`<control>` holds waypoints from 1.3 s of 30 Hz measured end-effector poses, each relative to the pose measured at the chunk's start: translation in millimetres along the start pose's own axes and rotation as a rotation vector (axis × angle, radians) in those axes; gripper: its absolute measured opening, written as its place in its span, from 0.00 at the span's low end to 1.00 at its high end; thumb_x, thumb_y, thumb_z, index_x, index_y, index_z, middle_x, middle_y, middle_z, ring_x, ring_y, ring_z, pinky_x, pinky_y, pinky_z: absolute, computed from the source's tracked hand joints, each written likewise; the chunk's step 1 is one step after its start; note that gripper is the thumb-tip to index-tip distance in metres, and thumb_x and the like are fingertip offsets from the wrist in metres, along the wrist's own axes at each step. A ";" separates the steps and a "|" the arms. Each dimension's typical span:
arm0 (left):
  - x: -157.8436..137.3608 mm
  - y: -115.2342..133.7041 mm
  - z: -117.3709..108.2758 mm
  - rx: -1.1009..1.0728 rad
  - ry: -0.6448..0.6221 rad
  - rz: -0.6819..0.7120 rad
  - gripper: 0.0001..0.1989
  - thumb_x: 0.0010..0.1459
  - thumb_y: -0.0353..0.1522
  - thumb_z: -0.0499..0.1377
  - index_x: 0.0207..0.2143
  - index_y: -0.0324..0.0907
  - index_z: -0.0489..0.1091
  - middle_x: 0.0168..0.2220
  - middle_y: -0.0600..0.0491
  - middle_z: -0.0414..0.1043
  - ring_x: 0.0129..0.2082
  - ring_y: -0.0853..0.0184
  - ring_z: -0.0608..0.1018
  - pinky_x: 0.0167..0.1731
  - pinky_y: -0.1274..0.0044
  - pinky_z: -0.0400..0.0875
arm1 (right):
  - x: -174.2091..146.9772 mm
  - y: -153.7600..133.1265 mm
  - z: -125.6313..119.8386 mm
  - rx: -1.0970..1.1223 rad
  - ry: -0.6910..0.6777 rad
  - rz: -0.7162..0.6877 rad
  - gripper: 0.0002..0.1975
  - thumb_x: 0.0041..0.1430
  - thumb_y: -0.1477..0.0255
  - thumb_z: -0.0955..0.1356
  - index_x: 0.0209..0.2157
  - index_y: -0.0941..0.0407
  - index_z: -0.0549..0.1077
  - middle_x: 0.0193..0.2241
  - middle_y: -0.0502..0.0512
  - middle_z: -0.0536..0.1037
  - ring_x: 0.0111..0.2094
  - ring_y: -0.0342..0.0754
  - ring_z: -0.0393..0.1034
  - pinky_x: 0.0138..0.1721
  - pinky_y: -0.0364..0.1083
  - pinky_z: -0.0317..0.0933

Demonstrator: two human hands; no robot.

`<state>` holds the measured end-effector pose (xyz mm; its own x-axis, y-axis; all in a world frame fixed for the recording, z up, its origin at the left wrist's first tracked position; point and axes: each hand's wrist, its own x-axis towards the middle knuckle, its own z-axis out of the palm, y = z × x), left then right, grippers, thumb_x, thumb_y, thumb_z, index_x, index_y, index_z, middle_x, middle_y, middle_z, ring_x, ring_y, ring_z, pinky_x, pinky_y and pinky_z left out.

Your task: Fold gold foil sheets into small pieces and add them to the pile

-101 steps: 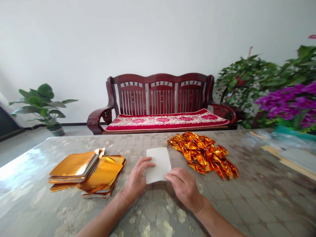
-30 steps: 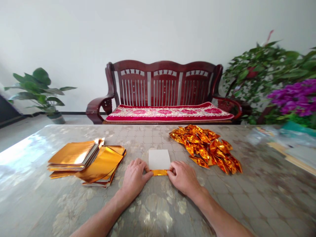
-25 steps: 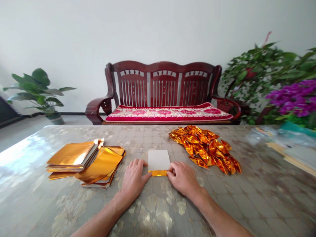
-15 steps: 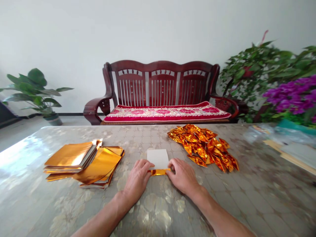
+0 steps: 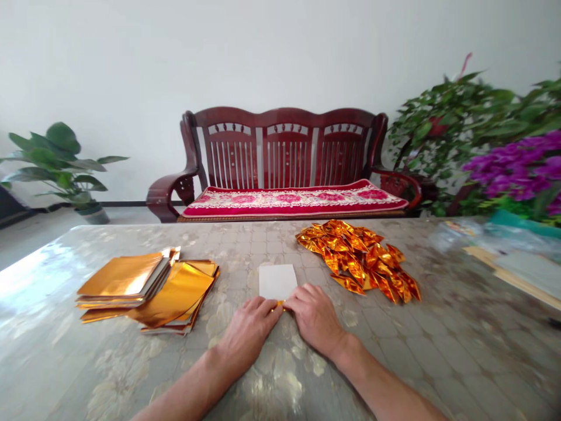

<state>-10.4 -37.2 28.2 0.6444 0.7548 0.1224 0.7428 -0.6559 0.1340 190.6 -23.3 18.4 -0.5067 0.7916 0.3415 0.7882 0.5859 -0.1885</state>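
In front of me on the table lies a square sheet of gold foil paper (image 5: 277, 280), white side up. Its near edge is turned over into a narrow gold strip. My left hand (image 5: 252, 324) has its closed fingers on the left part of that strip. My right hand (image 5: 315, 316) grips the right part, and the two thumbs nearly meet at the middle. Most of the strip is hidden under the fingers. Left of the hands are stacks of flat gold sheets (image 5: 123, 275); to the right is a heap of folded gold foil pieces (image 5: 355, 251).
The table (image 5: 175, 374) has a patterned, shiny cover. At its right side are plastic bags (image 5: 460, 234), papers and purple flowers (image 5: 521, 166). Behind the table stands a dark red wooden bench (image 5: 284, 152) with a red and white cover. A potted plant (image 5: 63, 158) is at the left.
Both hands have slid inward along the gold strip, from its two ends to its middle, so less of it shows. The stacks and the heap have not changed.
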 end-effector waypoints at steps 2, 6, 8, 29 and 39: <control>0.7 5.1 -1.6 0.032 -0.016 -0.019 0.15 0.64 0.26 0.57 0.52 0.43 0.69 0.48 0.51 0.74 0.46 0.60 0.73 0.47 0.69 0.72 | -1.1 -2.8 -0.4 -0.013 -0.027 -0.042 0.10 0.68 0.73 0.64 0.39 0.51 0.77 0.35 0.52 0.75 0.40 0.49 0.64 0.42 0.47 0.53; -0.5 11.2 -2.3 0.086 -0.064 -0.069 0.13 0.64 0.26 0.56 0.50 0.41 0.70 0.47 0.50 0.74 0.46 0.60 0.75 0.46 0.68 0.73 | -4.4 -3.7 -2.8 -0.069 -0.069 -0.055 0.10 0.68 0.74 0.64 0.37 0.53 0.77 0.35 0.53 0.76 0.39 0.49 0.65 0.41 0.47 0.53; -3.5 13.0 -2.2 0.116 -0.101 -0.102 0.12 0.64 0.26 0.56 0.50 0.40 0.70 0.48 0.48 0.74 0.47 0.59 0.75 0.47 0.67 0.74 | -6.3 -1.3 -5.1 -0.092 -0.078 -0.044 0.10 0.67 0.75 0.65 0.35 0.53 0.77 0.35 0.52 0.77 0.39 0.48 0.65 0.41 0.47 0.52; -15.4 34.4 7.6 -0.127 0.002 0.008 0.11 0.64 0.24 0.53 0.41 0.46 0.71 0.38 0.52 0.74 0.39 0.63 0.73 0.40 0.74 0.68 | -3.5 13.7 -5.4 -0.010 0.035 0.271 0.11 0.62 0.67 0.68 0.45 0.54 0.78 0.45 0.55 0.77 0.46 0.52 0.66 0.51 0.49 0.57; -13.9 31.9 18.6 -0.215 0.084 0.108 0.15 0.62 0.24 0.53 0.47 0.47 0.73 0.42 0.50 0.75 0.43 0.63 0.74 0.45 0.72 0.70 | -1.5 11.0 8.4 -0.011 0.055 0.366 0.23 0.58 0.65 0.70 0.54 0.55 0.71 0.54 0.60 0.72 0.55 0.58 0.62 0.55 0.55 0.55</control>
<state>7.7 -68.5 12.4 0.6943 0.6829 0.2271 0.6088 -0.7256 0.3207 197.1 -16.7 8.1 -0.1710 0.9376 0.3028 0.9177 0.2634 -0.2973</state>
